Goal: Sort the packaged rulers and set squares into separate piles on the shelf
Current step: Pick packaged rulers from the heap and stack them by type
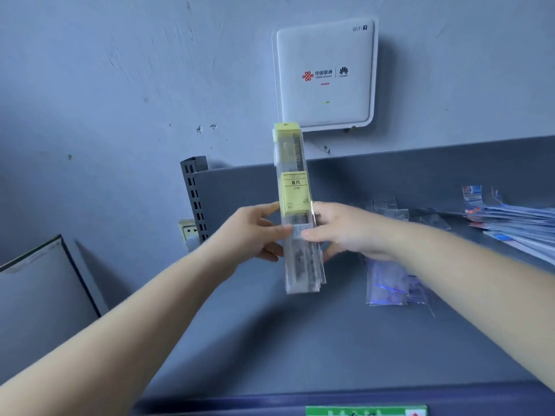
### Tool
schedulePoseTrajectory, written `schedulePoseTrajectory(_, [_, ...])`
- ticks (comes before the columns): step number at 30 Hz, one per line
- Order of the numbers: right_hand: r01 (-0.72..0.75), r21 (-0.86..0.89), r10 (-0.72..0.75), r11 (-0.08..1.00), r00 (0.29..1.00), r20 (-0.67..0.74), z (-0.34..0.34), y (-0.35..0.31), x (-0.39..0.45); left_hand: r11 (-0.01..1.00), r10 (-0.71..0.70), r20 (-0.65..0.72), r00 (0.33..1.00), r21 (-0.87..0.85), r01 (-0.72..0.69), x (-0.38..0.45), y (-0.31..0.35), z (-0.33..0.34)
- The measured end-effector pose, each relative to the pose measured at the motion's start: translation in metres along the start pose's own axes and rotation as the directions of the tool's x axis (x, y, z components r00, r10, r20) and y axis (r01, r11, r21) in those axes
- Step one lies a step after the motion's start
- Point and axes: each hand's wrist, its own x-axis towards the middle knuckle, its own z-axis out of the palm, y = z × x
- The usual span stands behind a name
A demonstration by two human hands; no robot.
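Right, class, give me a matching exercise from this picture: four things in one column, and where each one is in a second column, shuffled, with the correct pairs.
Things:
1. bundle of packaged rulers
2. white router
3. clear packets
4. wall socket

Places:
A. lying on the shelf under the right forearm
B. on the wall left of the slotted post
C. mounted on the wall above the shelf
D. held upright between the left hand and the right hand

Pairs: 1-D, 2-C, 3-A, 4-B
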Motion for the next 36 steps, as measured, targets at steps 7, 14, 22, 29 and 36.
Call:
schedulePoseTrajectory(7, [-0.306,-0.237,0.339,0.922,0.934,0.111,0.023,0.002,-0.006,0.948,-0.248,0.123,0.961,0.235,0.215,-0.016,-0.019,0.007])
schedulePoseTrajectory(14, [-0.331,-0.159,0.334,0.930,0.943,-0.011,0.028,0.009,-0.006,0.955,-0.261,0.076,0.962,0.167,0.246,-0.015,-0.026,0.005])
schedulePoseTrajectory(22, [-0.234,0.080,0.231,0.969,0.972,0.040,0.051,0.020,-0.005,0.940,-0.154,0.277,0.948,-0.255,0.227,-0.032,-0.028,0.023])
schedulePoseTrajectory(29, [-0.239,0.240,0.253,0.941,0.967,-0.031,0.065,0.016,0.002,0.872,-0.199,0.219,0.955,-0.405,0.275,-0.032,-0.028,0.021])
schedulePoseTrajectory(36, [-0.194,0.386,0.219,0.902,0.975,-0.022,0.075,0.010,0.004,0.822,-0.269,0.208,0.941,-0.460,0.336,-0.030,-0.032,0.009])
